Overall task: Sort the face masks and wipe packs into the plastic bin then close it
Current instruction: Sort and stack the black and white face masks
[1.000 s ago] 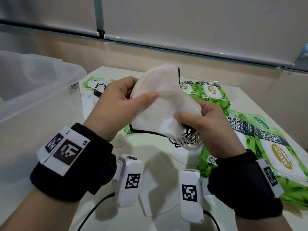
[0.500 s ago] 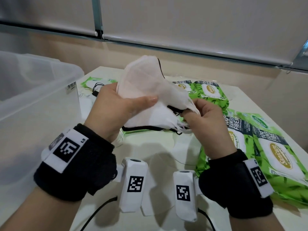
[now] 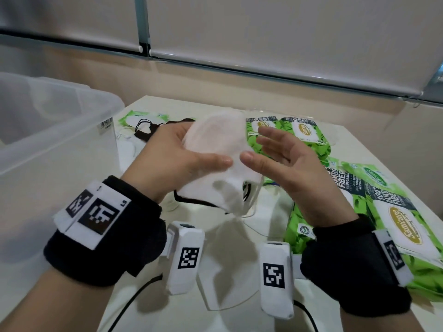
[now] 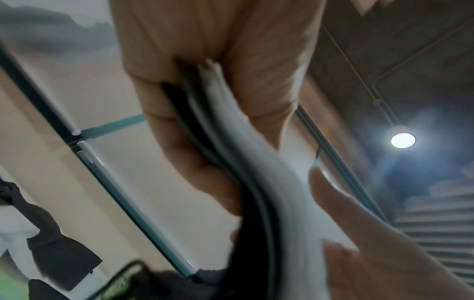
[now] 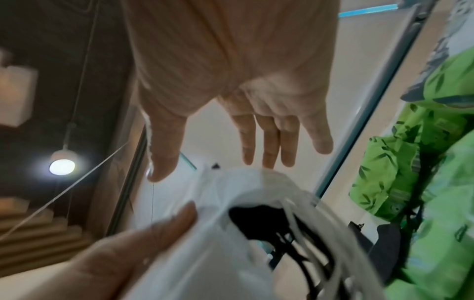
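My left hand (image 3: 182, 154) grips a stack of face masks (image 3: 215, 149), white on the near side and black at the back, thumb pressed across the front. The left wrist view shows the stack (image 4: 231, 142) pinched edge-on between thumb and fingers. My right hand (image 3: 273, 152) is beside the stack with fingers spread and straight, holding nothing. In the right wrist view the right hand (image 5: 231, 158) hovers just above the masks (image 5: 220, 203), whose ear loops (image 5: 302, 239) dangle. A clear plastic bin (image 3: 60, 140) stands open at the left.
Green wipe packs (image 3: 302, 135) lie at the back of the white table (image 3: 227, 248), with more packs (image 3: 395, 212) along its right side. Another wipe pack (image 3: 141, 117) and loose black masks (image 3: 148, 130) lie behind the bin. A clear flat sheet (image 3: 225, 293) rests near me.
My right hand has let go of the mask stack and opened beside it. The left hand keeps the stack and has lowered it a little.
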{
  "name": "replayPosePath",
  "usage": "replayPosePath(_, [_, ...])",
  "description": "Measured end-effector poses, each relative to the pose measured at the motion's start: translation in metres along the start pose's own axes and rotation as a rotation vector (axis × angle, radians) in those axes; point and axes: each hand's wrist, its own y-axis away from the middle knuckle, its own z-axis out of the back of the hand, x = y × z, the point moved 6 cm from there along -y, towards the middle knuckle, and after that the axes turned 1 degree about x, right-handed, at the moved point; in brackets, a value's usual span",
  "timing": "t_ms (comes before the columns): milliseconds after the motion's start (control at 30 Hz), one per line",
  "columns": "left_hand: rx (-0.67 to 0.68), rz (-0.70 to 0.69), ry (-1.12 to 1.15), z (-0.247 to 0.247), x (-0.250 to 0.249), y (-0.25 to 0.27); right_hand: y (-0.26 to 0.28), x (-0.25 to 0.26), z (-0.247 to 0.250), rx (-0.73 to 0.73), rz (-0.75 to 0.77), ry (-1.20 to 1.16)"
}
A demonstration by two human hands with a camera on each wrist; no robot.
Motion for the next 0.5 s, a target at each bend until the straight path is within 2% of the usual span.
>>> replayPosePath(133, [0.098, -0.037, -0.031, -0.015, -0.002, 0.004, 0.005, 0.003, -0.016, 0.091, -0.001, -0.097])
replayPosePath(233, [0.139, -0.035, -0.075, -0.012, 0.002, 0.0, 0.001, 0.001, -0.005, -0.025, 0.009, -0.112])
replayPosePath(300, [0.192, -0.027, -0.184, -0.011, 0.005, -0.001, -0.001, 0.001, 0.003, -0.102, 0.016, -0.153])
replayPosePath(433, [0.198, -0.1, -0.285, -0.018, 0.002, 0.002, 0.001, -0.003, -0.004, -0.016, -0.031, -0.142])
replayPosePath(500, [0.19, -0.102, -0.28, -0.021, 0.003, 0.0, 0.001, -0.006, -0.002, -0.039, -0.041, -0.124])
